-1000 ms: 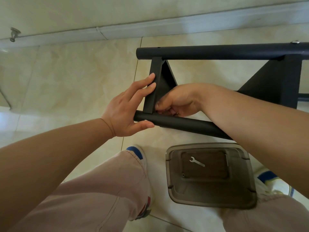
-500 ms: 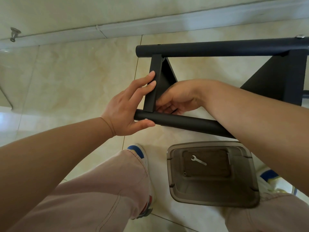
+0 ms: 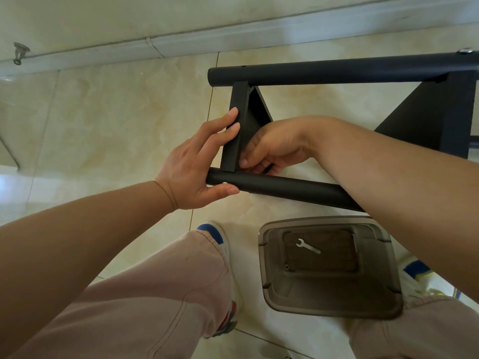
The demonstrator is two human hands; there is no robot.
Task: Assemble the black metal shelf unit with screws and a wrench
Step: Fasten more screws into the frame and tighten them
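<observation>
I am bracing the shelf unit [image 3: 337, 71] with my left hand [image 3: 191, 174]: the fingers [image 3: 228, 120] are lying straight along the flat upright bracket [image 3: 234, 130], and the thumb is hooking under the near tube [image 3: 285, 186], so this hand is pinching the joint where bracket meets tube. My right hand [image 3: 274, 149] is reaching in behind the bracket, just beyond the left fingertips, with its fingers curled at the bracket's foot; I judge they are working a screw or nut there, but I cannot tell what, if anything, they are holding. A small bright screw head [image 3: 225, 183] is showing on the tube right above my left thumb.

To do this step well, I would be keeping the bracket square and tight against the tube with the left hand so the holes line up, starting the thread by fingertip until it bites cleanly, and only then going for the wrench [image 3: 308, 246].

The wrench is lying well below both hands, in a translucent brownish plastic bin [image 3: 267, 281] on the floor [image 3: 116, 112], with one small fastener near it in the bin's corner.

The frame is matte black powder-coated metal: round tubes, a flat folded bracket, and a triangular gusset panel behind it. The floor is glossy cream tile, likely slippery under the tube ends.
</observation>
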